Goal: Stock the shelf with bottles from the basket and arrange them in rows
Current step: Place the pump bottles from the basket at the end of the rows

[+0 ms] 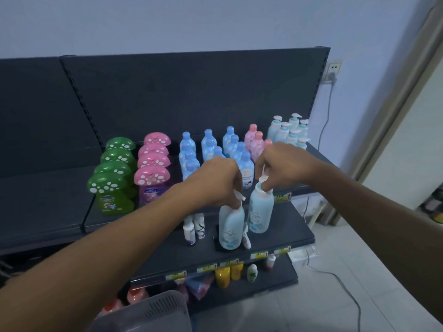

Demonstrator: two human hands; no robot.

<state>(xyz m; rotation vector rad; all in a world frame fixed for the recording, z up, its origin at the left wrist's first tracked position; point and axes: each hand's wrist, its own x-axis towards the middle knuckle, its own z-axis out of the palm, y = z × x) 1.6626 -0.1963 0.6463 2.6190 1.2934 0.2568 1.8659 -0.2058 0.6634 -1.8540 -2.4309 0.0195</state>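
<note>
Bottles: two pale blue pump bottles are in hand, both held in the air in front of the shelf.

Head view. The left hand has its grip closed round the pump neck of the left pump bottle, which hangs below it. The right hand has its grip pinched on the pump head of the right pump bottle, just beside and slightly higher than the other. The two bottles are close together; whether they touch cannot be told.

Beyond the grips, the top shelf carries finished rows: green mushroom-cap bottles far left, pink mushroom-cap bottles next, blue-capped bottles directly behind the hands, pink-capped bottles and a cluster of white-pump bottles behind the right hand. These match the pair in hand.

Below the grips, the middle shelf holds only a few small bottles. The basket sits nearest the camera; its contents are hidden.

Judgement: stocking is well advanced on the top shelf. Placing this pair, probably with the white-pump cluster, remains. What is left in the basket cannot be told.
</note>
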